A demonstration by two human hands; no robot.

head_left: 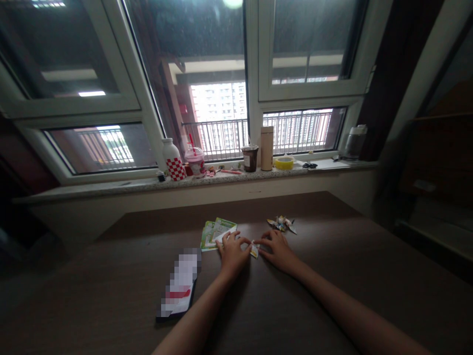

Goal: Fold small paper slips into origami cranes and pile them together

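A small white-and-yellow piece of folded paper (254, 251) is on the brown table between my two hands. My left hand (234, 254) pinches its left side, with the other fingers spread over the near corner of some green-and-white printed sheets (211, 231). From the right, my right hand (278, 252) has its thumb and fingertips closed at the paper's other edge. Just beyond that hand lies a small heap of folded, colourful paper pieces (282, 224). The fingertips partly cover the paper, so its full shape is hidden.
A phone (181, 283) with a blurred-out screen lies beside my left forearm on the table (332, 296). Along the windowsill (218, 178) stand a checkered white bottle (174, 160), drink cups, a tan flask (266, 149), yellow tape (284, 163) and black scissors (309, 165).
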